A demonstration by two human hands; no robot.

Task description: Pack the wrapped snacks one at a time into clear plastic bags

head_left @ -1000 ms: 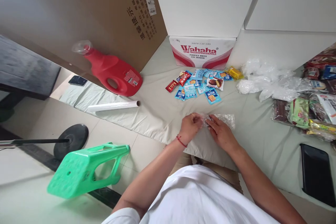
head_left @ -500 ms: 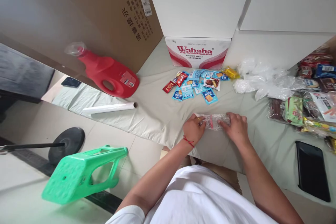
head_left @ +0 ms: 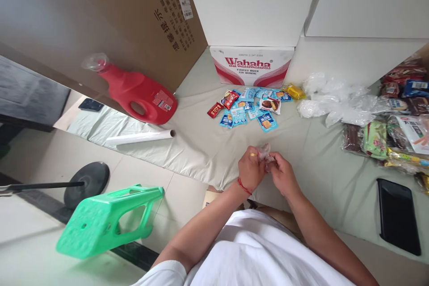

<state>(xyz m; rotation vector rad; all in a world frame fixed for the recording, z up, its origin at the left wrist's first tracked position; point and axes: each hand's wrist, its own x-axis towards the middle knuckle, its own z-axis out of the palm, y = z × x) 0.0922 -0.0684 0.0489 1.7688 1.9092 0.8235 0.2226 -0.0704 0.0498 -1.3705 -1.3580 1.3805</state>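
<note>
A crumpled piece of clear plastic wrap [head_left: 264,151] is bunched up between my two hands, above the front of the cloth-covered surface. My left hand [head_left: 250,167], with a red string on the wrist, is closed round its left side. On the other side, the fingers of my right hand [head_left: 283,172] pinch it. What the wrap holds inside is mostly hidden by my fingers. Beyond my hands lies a loose pile of small blue snack packets [head_left: 238,116], with red packets [head_left: 231,99] at its left and a yellow packet [head_left: 295,91] at its right.
Knotted clear plastic bundles [head_left: 338,100] and bagged snacks [head_left: 375,138] lie to the right, above a black phone [head_left: 398,215]. A red jug [head_left: 140,96] and white roll [head_left: 140,136] are at the left. A Wahaha carton [head_left: 253,66] stands behind; a green stool [head_left: 90,223] is below left.
My hands have come together, my right hand moving left and slightly toward me. The wrap, stretched out flat between them before, is now bunched and twisted in the fingers.
</note>
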